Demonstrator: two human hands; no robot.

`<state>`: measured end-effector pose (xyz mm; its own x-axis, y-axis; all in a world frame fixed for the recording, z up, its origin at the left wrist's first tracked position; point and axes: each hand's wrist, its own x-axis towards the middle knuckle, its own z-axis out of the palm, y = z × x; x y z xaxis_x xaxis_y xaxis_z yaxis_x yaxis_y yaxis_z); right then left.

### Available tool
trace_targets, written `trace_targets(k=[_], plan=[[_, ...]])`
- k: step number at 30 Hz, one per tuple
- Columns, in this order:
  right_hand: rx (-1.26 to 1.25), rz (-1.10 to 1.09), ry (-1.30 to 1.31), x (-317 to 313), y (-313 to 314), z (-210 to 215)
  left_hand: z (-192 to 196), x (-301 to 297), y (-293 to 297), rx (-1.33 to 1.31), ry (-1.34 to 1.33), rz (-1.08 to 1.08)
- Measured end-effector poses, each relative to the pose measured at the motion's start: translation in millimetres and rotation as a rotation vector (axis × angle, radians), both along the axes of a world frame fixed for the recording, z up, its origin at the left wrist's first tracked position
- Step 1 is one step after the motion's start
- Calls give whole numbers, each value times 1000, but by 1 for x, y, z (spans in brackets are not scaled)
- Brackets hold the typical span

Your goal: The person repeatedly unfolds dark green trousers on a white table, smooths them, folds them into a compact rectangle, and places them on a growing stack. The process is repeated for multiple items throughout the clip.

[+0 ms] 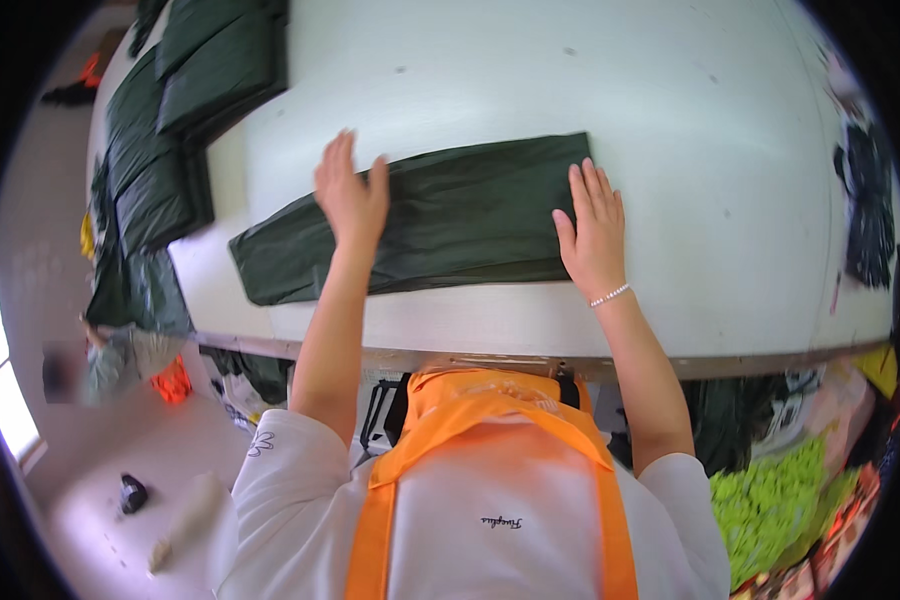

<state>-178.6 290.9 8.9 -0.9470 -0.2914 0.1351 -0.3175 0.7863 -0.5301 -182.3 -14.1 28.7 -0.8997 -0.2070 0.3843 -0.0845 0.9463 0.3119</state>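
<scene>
A dark green folded garment [470,215] lies flat and lengthwise on the white table in front of me. Its straight, wider end is on the right and its narrower end on the left. My left hand [352,195] is over its left half, fingers stretched out and thumb apart, holding nothing. At the right end, my right hand [592,225] has its fingers extended along the garment's edge, thumb spread onto the cloth; a beaded bracelet [610,295] circles that wrist. Whether the left palm presses on the cloth, I cannot tell.
Stacks of folded dark green garments [220,75] stand at the table's far left. A bundle of dark strips [867,205] lies at the right edge. Bright green cloth [770,510] is piled below the table at right. Another person [120,365] is at the left.
</scene>
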Motion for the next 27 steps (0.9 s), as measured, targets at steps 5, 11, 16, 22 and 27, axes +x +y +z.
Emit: trace_targets(k=[5, 11, 16, 22, 27], plan=[[275, 111, 44, -30, -53, -28, -15, 133, -133, -358, -258, 277], [379, 182, 45, -37, -63, -19, -49, 134, -175, -323, -333, 270], [237, 416, -119, -66, -62, -25, -31, 108, -221, -463, -464, 172], [228, 371, -615, -46, -85, -5, 5, 78, -94, -135, -328, 73], [-75, 380, -654, -18, -80, 23, -55, 88, -53, 117, -262, -137]])
